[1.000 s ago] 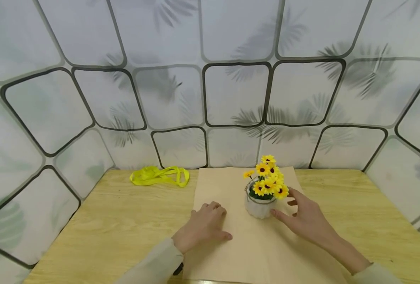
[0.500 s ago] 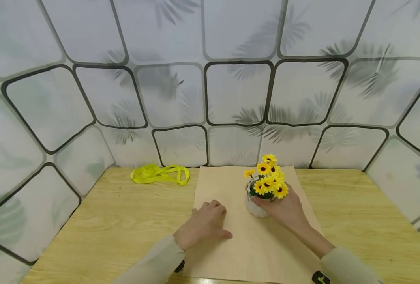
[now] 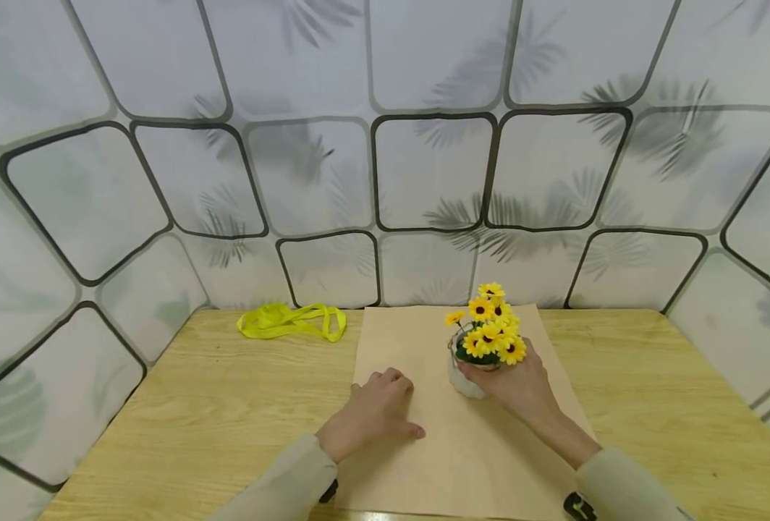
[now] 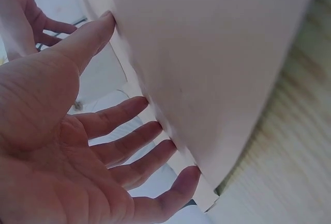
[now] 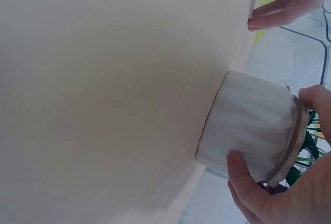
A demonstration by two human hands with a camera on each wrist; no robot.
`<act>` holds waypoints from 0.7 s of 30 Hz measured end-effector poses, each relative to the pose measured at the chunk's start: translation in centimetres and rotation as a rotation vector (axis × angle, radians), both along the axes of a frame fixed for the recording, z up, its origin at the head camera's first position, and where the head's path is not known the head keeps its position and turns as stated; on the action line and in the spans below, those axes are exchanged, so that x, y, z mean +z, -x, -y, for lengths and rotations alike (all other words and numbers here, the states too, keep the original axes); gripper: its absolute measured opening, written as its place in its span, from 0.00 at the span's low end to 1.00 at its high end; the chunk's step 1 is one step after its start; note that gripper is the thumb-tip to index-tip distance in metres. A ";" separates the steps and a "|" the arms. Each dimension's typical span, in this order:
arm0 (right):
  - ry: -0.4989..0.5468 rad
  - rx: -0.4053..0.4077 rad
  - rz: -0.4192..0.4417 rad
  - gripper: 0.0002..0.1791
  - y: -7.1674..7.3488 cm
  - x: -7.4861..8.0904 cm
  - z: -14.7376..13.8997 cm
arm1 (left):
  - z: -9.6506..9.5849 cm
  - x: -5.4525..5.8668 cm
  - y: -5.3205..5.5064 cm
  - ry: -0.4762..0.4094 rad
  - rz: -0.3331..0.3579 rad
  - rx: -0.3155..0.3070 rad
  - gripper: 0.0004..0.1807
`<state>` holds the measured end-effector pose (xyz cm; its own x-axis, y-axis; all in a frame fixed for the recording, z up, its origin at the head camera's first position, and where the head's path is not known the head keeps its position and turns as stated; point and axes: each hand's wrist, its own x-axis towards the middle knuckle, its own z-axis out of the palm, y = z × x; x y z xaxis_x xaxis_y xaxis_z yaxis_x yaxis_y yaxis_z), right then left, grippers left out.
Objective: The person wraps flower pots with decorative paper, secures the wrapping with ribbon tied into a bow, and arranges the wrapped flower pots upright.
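A white pot (image 3: 466,379) of artificial yellow sunflowers (image 3: 489,337) stands upright on a sheet of brown paper (image 3: 450,463). My right hand (image 3: 522,387) grips the pot from its right side, near the rim. In the right wrist view, thumb and fingers curl round the white pot (image 5: 248,125), below and beside a twine band at its top; its base meets the paper. To the left, my left hand (image 3: 375,412) rests on the paper and holds nothing. Its spread, slightly bent fingertips touch the sheet (image 4: 181,79) in the left wrist view.
A loose bundle of bright yellow ribbon (image 3: 273,320) lies at the back left of the wooden table (image 3: 202,405). Behind the table hangs a patterned cloth wall (image 3: 320,188), which also closes both sides.
My right hand has moved left from beside the flowerpot and closed round it. The pot has stayed in place, and my left hand keeps its position on the paper.
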<state>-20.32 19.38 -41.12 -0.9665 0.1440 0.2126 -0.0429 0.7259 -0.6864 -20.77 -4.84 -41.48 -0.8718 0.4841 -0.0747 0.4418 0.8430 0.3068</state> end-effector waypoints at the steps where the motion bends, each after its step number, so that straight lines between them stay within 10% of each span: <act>1: -0.008 0.001 -0.008 0.41 0.1 0.0 0.0 | 0.0 0.0 0.0 -0.001 0.002 0.000 0.37; 12: -0.024 0.027 -0.098 0.32 0.7 -0.3 -1.2 | 0.0 0.1 0.8 -0.036 0.036 -0.006 0.34; 21: 0.122 -0.057 0.167 0.54 0.8 0.7 -2.6 | -2.5 0.4 2.8 -0.618 0.319 0.156 0.27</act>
